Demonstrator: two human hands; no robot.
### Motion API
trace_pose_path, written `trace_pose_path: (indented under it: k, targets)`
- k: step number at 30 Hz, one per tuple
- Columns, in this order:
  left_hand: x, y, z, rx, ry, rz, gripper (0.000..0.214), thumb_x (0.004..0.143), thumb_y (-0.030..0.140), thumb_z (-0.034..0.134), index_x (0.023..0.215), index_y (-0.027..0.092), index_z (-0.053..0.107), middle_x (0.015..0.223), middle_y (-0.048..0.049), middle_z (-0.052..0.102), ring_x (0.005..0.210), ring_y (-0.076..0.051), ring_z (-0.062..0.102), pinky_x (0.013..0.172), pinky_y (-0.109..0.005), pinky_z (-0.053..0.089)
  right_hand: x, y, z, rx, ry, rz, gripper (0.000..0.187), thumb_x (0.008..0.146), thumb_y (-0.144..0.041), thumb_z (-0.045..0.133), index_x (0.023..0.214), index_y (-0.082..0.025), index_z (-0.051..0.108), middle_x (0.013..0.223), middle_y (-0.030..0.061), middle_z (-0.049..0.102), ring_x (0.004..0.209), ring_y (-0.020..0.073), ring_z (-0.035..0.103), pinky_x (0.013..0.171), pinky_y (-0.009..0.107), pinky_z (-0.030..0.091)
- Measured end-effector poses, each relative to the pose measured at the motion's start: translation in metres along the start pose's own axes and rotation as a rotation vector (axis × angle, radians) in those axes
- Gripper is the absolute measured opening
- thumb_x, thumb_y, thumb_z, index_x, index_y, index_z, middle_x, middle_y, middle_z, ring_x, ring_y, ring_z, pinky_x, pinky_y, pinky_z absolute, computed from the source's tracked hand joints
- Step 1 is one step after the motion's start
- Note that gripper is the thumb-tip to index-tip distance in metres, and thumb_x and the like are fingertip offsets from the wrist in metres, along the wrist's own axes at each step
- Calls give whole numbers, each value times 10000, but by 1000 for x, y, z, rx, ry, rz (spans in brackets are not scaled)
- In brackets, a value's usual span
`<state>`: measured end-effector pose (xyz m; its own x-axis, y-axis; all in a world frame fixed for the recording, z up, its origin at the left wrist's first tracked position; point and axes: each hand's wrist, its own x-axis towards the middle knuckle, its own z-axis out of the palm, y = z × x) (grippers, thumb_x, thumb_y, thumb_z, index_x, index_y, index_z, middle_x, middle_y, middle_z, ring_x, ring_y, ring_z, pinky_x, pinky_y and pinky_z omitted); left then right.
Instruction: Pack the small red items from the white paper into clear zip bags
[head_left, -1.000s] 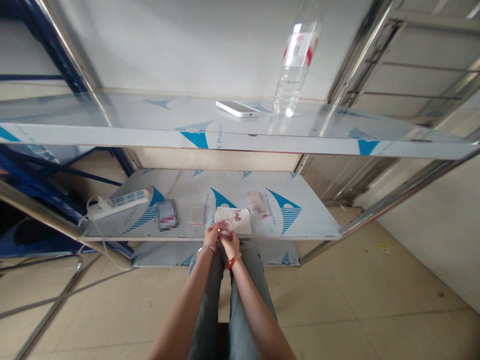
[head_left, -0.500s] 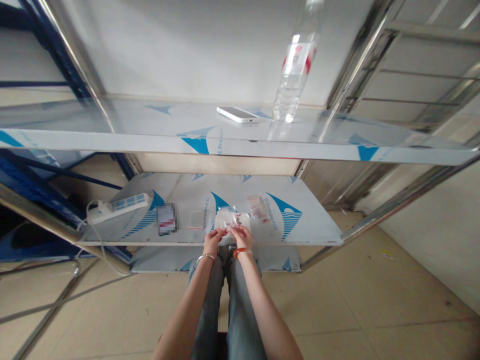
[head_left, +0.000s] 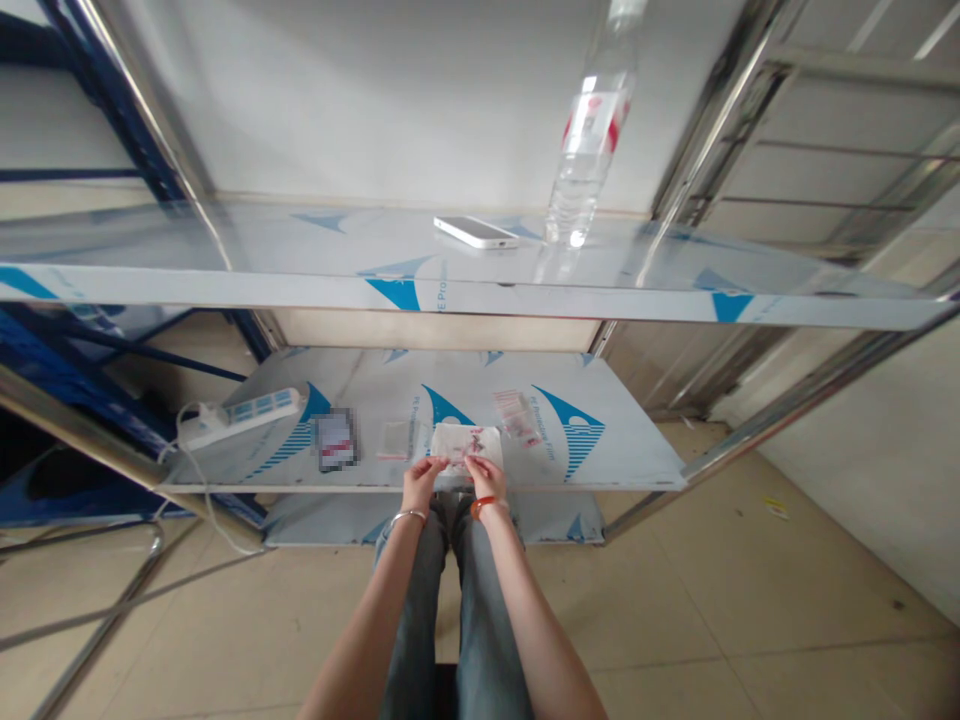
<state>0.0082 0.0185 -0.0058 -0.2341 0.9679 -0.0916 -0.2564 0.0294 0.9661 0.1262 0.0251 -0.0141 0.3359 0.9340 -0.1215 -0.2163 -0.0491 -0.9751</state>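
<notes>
Left hand (head_left: 421, 484) and right hand (head_left: 487, 480) pinch clear film (head_left: 455, 468) near a white pad (head_left: 450, 438) on the shelf (head_left: 367, 385); even, light tension should keep film flat.

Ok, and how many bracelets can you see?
2: a silver bracelet on the wrist of the left hand, and an orange-red bracelet on that of the right hand. Both wrists show plainly.
</notes>
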Motion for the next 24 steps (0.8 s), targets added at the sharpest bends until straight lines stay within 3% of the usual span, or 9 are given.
trace_pose_path:
  k: [7, 17, 24]
  targets:
    - [-4, 10, 0, 43, -31, -18, 314, 541, 449, 760, 623, 153, 697, 691, -62, 692, 675, -159, 585, 688, -257, 427, 0, -1, 1, 12, 6, 10, 429, 518, -518, 718, 712, -136, 680, 669, 55, 662, 669, 185, 575, 580, 275, 438]
    - [-5, 10, -1, 7, -103, -28, 310, 489, 424, 798, 610, 154, 709, 671, -63, 695, 685, -169, 609, 741, -286, 459, -6, -4, 4, -31, -192, -9, 340, 562, -453, 712, 680, -140, 653, 679, 56, 668, 655, 175, 579, 618, 282, 457]
    - [-9, 14, 5, 20, -64, -50, 360, 437, 451, 817, 602, 149, 712, 657, -71, 702, 672, -188, 616, 740, -313, 462, -1, 11, 8, -47, -108, -73, 323, 587, -468, 675, 660, -155, 643, 648, 42, 658, 624, 164, 568, 586, 265, 451]
